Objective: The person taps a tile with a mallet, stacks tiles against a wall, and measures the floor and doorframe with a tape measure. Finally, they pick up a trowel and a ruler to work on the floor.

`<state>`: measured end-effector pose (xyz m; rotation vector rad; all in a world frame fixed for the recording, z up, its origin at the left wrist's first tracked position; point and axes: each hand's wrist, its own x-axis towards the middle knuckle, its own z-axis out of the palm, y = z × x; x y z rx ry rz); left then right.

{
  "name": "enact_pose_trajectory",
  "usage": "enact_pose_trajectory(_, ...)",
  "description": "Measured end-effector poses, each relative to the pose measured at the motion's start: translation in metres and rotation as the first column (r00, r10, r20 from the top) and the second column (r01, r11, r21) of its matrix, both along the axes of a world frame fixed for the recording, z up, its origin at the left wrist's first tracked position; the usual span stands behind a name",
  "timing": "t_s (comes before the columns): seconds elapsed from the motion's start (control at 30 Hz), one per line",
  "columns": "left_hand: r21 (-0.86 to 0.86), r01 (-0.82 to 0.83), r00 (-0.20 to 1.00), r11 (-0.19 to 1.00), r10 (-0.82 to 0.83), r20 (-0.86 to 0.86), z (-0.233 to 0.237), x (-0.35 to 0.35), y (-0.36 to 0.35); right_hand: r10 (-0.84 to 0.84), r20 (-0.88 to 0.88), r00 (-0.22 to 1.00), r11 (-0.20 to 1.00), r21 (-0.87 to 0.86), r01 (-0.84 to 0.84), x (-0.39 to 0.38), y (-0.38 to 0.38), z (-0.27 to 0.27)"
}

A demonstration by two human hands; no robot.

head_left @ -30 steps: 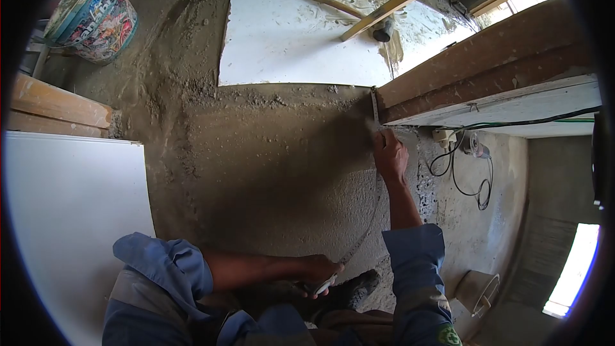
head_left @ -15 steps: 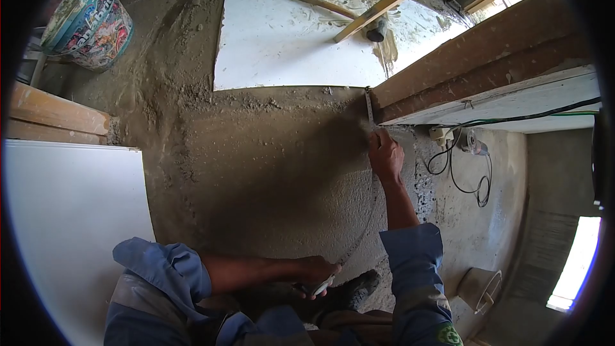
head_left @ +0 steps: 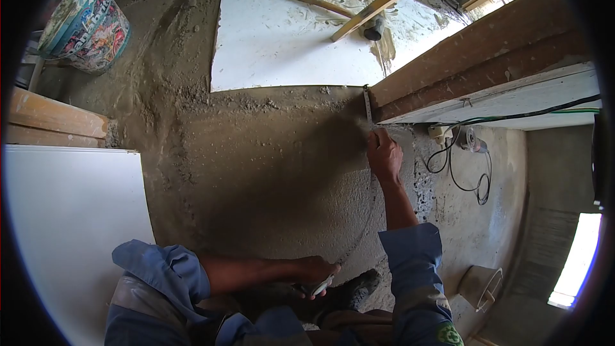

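A tape measure runs in a curve over the grey floor, its case (head_left: 323, 286) gripped in my left hand (head_left: 315, 271) close to my boot. My right hand (head_left: 385, 152) is closed around the tape blade (head_left: 368, 107) farther forward. Past my fingers, the blade's tip lies by the near corner of a white board (head_left: 269, 45), beside the foot of a brown wooden door frame (head_left: 448, 67). My fingers partly cover the blade.
On the board lie a hammer (head_left: 323, 4) and a wooden strip (head_left: 378, 8). A paint bucket (head_left: 96, 29) stands far left, a white door panel (head_left: 70, 198) near left. At right are an angle grinder (head_left: 473, 141), black cables (head_left: 450, 163) and another bucket (head_left: 477, 287).
The view has shifted very slightly. Both hands keep their places on the tape measure, and nothing has been taken up or let go.
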<state>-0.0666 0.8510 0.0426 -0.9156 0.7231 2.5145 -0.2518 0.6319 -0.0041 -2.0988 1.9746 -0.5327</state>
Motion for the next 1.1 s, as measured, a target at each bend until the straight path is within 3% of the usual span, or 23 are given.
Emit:
enact_pose_trajectory(0.17,0.039,0.032,0.999,0.999,-0.033,0.014,0.001,0.004,0.005,-0.024,0.133,0.991,1.0,-0.007,0.026,0.012,0.007,0.007)
enact_pose_trajectory(0.23,0.124,-0.028,0.999,0.992,0.023,0.042,0.001,0.006,0.009,-0.055,0.195,0.979,0.998,0.01,0.054,0.017,0.008,0.008)
enact_pose_trajectory(0.33,0.159,-0.057,0.998,0.986,0.056,0.011,0.001,0.014,0.01,-0.053,0.345,0.937,0.999,0.023,0.048,0.025,0.011,0.008)
enact_pose_trajectory(0.4,0.185,-0.06,0.998,0.981,0.06,0.007,0.003,0.02,0.009,-0.074,0.47,0.88,0.992,0.127,0.016,0.036,0.013,0.02)
enact_pose_trajectory(0.53,0.261,-0.134,0.991,0.956,0.137,0.006,0.006,0.03,0.011,-0.072,0.574,0.816,0.987,0.159,-0.025,0.053,0.023,0.036)
enact_pose_trajectory(0.6,0.269,-0.12,0.993,0.956,0.114,0.04,0.012,0.033,0.009,0.057,0.651,0.757,0.996,0.017,-0.089,0.06,0.027,0.04)
enact_pose_trajectory(0.77,0.371,-0.197,0.98,0.907,0.177,0.089,0.015,0.037,0.017,0.056,0.729,0.682,0.998,-0.058,-0.02,0.064,0.032,0.079)
enact_pose_trajectory(0.83,0.377,-0.245,0.963,0.893,0.269,-0.013,0.011,0.04,0.025,0.073,0.768,0.637,0.996,-0.085,-0.012,0.062,0.033,0.093)
enact_pose_trajectory(0.9,0.331,-0.23,0.962,0.915,0.265,-0.063,0.006,0.04,0.029,0.099,0.871,0.481,0.992,-0.126,0.023,0.058,0.033,0.107)
enact_pose_trajectory(0.97,0.272,-0.283,0.944,0.92,0.317,-0.089,-0.001,0.041,0.039,0.198,0.833,0.516,0.971,-0.24,0.015,0.048,0.03,0.116)
enact_pose_trajectory(1.0,0.264,-0.297,0.915,0.918,0.353,-0.196,-0.007,0.041,0.043,0.236,0.819,0.523,0.959,-0.283,0.011,0.042,0.028,0.117)
enact_pose_trajectory(1.03,0.244,-0.318,0.875,0.916,0.383,-0.297,-0.008,0.04,0.048,0.219,0.862,0.457,0.966,-0.258,0.024,0.041,0.028,0.125)
enact_pose_trajectory(1.07,0.224,-0.398,0.852,0.889,0.449,-0.269,-0.004,0.039,0.05,0.245,0.85,0.466,0.964,-0.267,-0.02,0.039,0.028,0.135)
enact_pose_trajectory(1.1,0.189,-0.369,0.872,0.91,0.409,-0.269,0.001,0.038,0.047,0.269,0.835,0.481,0.959,-0.278,-0.053,0.039,0.027,0.143)
